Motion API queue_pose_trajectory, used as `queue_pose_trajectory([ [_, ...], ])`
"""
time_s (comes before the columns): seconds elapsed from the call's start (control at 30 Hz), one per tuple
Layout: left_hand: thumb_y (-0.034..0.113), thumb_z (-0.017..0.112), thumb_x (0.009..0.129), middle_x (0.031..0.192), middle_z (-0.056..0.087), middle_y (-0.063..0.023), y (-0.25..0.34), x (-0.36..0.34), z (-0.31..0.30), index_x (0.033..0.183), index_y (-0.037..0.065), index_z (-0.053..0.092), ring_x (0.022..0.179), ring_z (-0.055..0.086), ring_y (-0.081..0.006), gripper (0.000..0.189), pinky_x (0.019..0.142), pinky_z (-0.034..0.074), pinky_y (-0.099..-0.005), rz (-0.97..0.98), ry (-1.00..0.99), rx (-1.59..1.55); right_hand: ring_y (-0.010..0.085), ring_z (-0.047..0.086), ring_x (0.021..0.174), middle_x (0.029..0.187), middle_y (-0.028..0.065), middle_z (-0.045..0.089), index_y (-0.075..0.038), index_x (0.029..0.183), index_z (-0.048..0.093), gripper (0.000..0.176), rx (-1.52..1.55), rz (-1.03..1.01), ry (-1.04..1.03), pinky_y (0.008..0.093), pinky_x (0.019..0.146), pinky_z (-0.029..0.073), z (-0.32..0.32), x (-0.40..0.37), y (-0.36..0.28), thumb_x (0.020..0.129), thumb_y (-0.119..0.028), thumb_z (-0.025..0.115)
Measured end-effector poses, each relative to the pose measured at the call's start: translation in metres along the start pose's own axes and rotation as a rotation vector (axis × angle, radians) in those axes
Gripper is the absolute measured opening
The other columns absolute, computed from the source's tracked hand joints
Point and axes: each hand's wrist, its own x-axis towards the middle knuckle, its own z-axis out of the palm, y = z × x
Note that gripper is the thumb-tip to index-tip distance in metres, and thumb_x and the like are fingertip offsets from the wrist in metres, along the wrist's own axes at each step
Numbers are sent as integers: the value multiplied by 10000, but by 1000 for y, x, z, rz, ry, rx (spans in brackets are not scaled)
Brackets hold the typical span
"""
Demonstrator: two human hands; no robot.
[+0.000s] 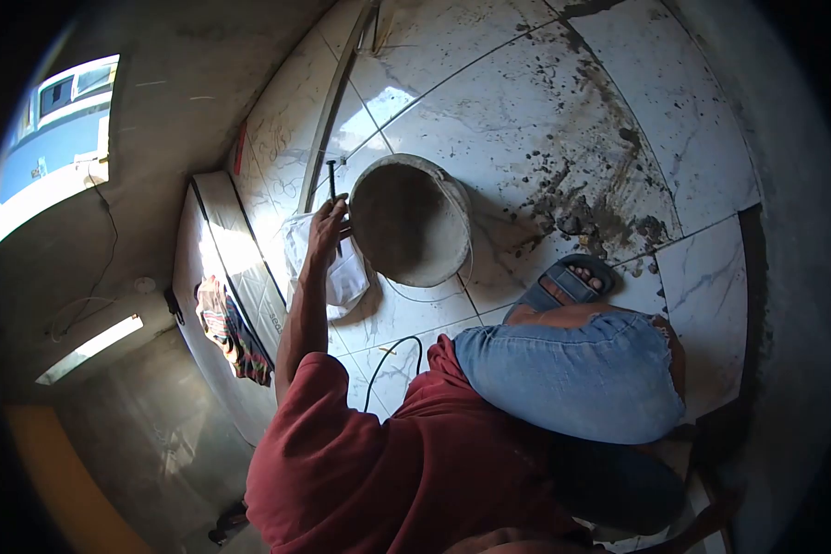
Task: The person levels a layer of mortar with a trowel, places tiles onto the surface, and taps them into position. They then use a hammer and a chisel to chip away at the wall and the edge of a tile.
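Dark and slim, a rod (331,178) stands just left of the bucket (453,214), gripped mid-length by the left hand (325,227), likely for balance. Crumbly clumps (577,224) lie right of the bucket; below these, the right hand's (728,503) state can't be told.

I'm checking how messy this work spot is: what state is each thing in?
Bucket: uncovered, inside coated grey.
Dark rod: gripped in the left hand.
White plastic: crumpled, beside the bucket.
Floor tiles: spattered with dark clumps.
Patterned cloth: rumpled, hanging.
Sandal: worn.
Window: bright; open or shut, can't tell.
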Motion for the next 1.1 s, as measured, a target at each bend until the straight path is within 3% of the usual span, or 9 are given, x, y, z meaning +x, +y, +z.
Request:
queue_pose_trajectory([
  [0.03,289,511,889,937,578,-34,-5,-2,2,1164,39,509,777,545,-111,372,667,440,-263,-6,-47,-57,287,460,1140,1238,163,471,-1,1189,485,406,-43,-157,-70,354,968,350,7,19,21,909,-291,435],
  [0.1,262,494,899,970,589,-66,-14,-1,3,1165,11,508,838,548,-120,366,716,436,-263,82,-18,-30,286,446,1154,1244,179,461,1,1223,456,386,58,16,-133,360,968,348,2,79,-38,942,-252,379],
  [0.17,257,499,893,989,588,-85,-19,11,13,1154,-12,513,878,539,-135,375,756,423,-253,162,20,-95,300,452,1137,1232,168,469,-17,1209,474,376,5,-279,-81,369,947,363,3,123,-89,935,-261,394],
  [0.23,233,505,882,1011,586,-91,5,23,23,1142,-35,515,898,535,-145,373,772,409,-233,278,-3,-58,311,449,1134,1219,176,477,-3,1205,469,386,51,-153,-182,369,959,344,2,156,-162,925,-264,416],
  [0.47,196,554,828,815,543,16,89,113,34,1097,37,576,754,467,-54,313,670,382,-202,503,-135,360,318,483,1085,1156,191,512,19,1167,474,345,217,-449,-328,369,934,356,40,186,-301,899,-195,444],
  [0.6,184,541,839,680,507,53,107,146,13,1030,26,589,587,409,-16,252,483,330,-190,530,-50,257,344,501,1040,1108,197,525,20,1124,492,316,237,-526,-499,380,895,387,62,162,-301,851,-140,501],
  [0.73,241,542,850,996,594,-81,95,185,-39,1127,4,543,884,556,-135,365,750,442,-236,589,107,407,349,526,986,1078,200,534,17,1099,503,306,300,-436,-542,389,855,414,69,155,-277,822,-110,531],
  [0.93,206,565,809,926,589,-65,60,209,-80,1088,43,563,738,540,-118,323,609,439,-240,346,372,99,345,537,966,1090,195,538,8,1105,508,327,369,-317,-517,387,847,421,65,155,-268,817,-144,544],
  [1.1,291,548,855,1003,605,-54,116,179,-55,1163,116,488,763,560,-119,360,585,411,-215,660,296,5,326,492,1068,1130,185,532,4,1121,508,391,330,-397,-575,383,919,382,74,159,-264,826,-251,529],
])
